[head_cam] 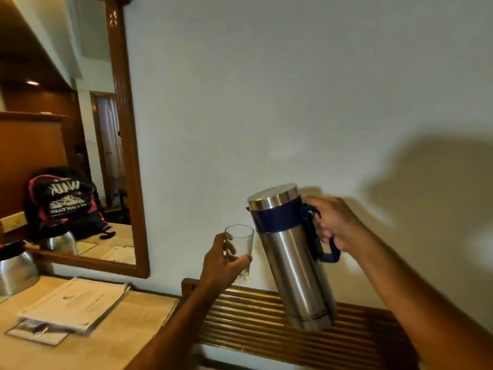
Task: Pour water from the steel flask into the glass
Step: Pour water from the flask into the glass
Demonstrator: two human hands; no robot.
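My right hand grips the dark blue handle of the steel flask, which hangs in the air above the slatted rack and leans slightly to the left. Its lid is on and its small spout faces the glass. My left hand holds the clear glass upright just left of the flask's blue band, rim close to the spout. The glass looks empty. No water is visible between them.
A wooden slatted rack stands below against the white wall. On the tabletop at the left lie a stack of papers and a steel kettle. A wood-framed mirror hangs above.
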